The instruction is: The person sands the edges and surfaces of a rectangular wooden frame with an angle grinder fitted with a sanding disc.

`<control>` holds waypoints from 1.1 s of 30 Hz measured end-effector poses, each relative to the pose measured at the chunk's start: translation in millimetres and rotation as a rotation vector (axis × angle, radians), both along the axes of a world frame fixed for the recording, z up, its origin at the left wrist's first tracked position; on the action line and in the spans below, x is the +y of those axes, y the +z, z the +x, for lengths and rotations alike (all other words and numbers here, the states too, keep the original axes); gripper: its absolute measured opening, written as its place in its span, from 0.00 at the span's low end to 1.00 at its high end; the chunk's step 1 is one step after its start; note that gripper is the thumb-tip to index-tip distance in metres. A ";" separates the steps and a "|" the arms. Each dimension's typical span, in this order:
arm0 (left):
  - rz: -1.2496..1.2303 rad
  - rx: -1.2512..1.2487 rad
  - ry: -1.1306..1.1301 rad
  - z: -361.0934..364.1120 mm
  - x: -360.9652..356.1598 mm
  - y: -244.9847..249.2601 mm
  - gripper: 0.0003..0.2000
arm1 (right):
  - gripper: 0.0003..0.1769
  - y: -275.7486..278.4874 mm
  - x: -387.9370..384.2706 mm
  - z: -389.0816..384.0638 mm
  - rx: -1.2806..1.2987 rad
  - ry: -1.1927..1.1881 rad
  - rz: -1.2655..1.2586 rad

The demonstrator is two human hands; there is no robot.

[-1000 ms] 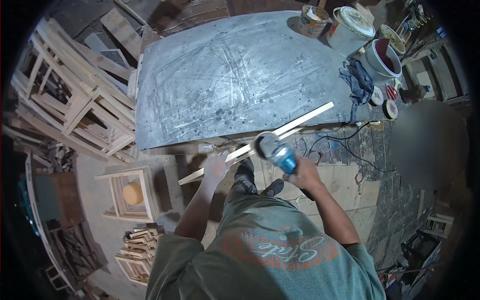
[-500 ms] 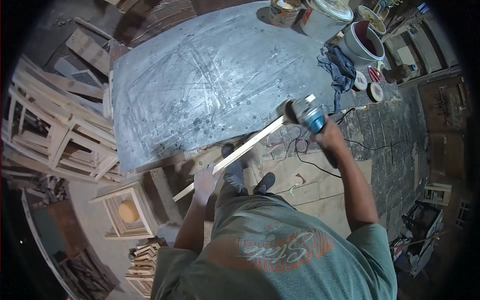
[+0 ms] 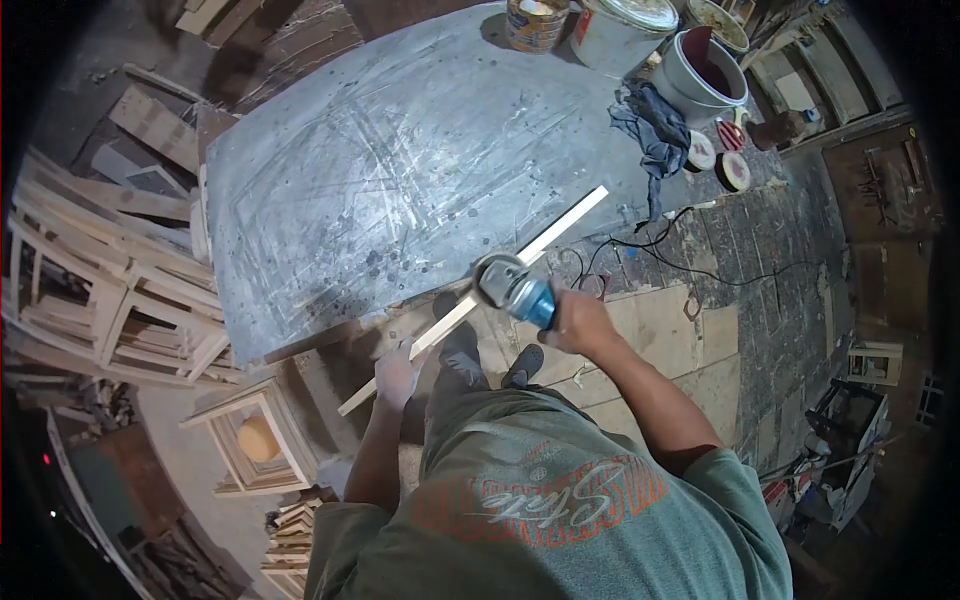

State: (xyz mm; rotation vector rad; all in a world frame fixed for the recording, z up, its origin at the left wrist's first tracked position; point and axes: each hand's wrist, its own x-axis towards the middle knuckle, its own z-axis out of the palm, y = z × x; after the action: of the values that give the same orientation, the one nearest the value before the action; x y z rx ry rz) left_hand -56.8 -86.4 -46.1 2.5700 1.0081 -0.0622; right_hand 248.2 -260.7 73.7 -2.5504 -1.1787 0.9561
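Note:
A long, narrow wooden strip [image 3: 565,221] slants from the lower left up over the edge of the grey worktable [image 3: 330,190]. Near its lower end my left hand [image 3: 397,375] is closed around it. My right hand [image 3: 582,322] grips an angle grinder [image 3: 527,297] with a blue body. The grinder's round disc lies over the middle of the strip and hides that part of it. A dark cord [image 3: 700,268] runs across the floor at the right.
Buckets [image 3: 700,85], a can [image 3: 535,25], a dark cloth [image 3: 655,130] and two round discs [image 3: 733,171] stand along the table's right end. Wooden frames [image 3: 130,290] are stacked at the left. Another frame [image 3: 225,440] sits on the floor, near my feet [image 3: 522,367].
The grinder in my right hand has moved down and left along the strip, from near its upper end to its middle. My left hand keeps hold of the lower end.

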 end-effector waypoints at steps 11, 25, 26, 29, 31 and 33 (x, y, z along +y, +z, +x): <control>-0.149 0.137 0.071 7.3 3.8 7.8 0.27 | 0.40 7.6 -28.4 139.0 -0.045 -0.369 0.151; -0.126 0.070 0.034 4.5 3.2 8.2 0.24 | 0.37 -9.0 -17.6 63.9 -0.095 -0.284 0.033; -0.110 0.063 0.027 1.6 2.5 4.8 0.24 | 0.37 -11.2 -15.3 44.1 -0.121 -0.251 0.012; -0.099 -0.010 0.040 -6.9 -0.9 -6.7 0.24 | 0.37 -26.8 -10.9 0.5 -0.083 0.016 -0.004; -0.142 0.064 0.073 0.1 -3.0 7.7 0.26 | 0.38 -20.3 -14.4 -19.7 0.001 0.089 0.050; -0.104 -0.051 0.100 -5.9 -7.9 -7.2 0.26 | 0.40 8.8 -24.7 -27.2 0.147 0.011 0.142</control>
State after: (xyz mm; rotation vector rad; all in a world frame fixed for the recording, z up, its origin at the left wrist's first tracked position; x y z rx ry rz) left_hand -62.7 -94.2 -53.2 2.4117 1.0841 -0.0220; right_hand 221.0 -285.4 82.5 -2.3236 -1.1756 1.0049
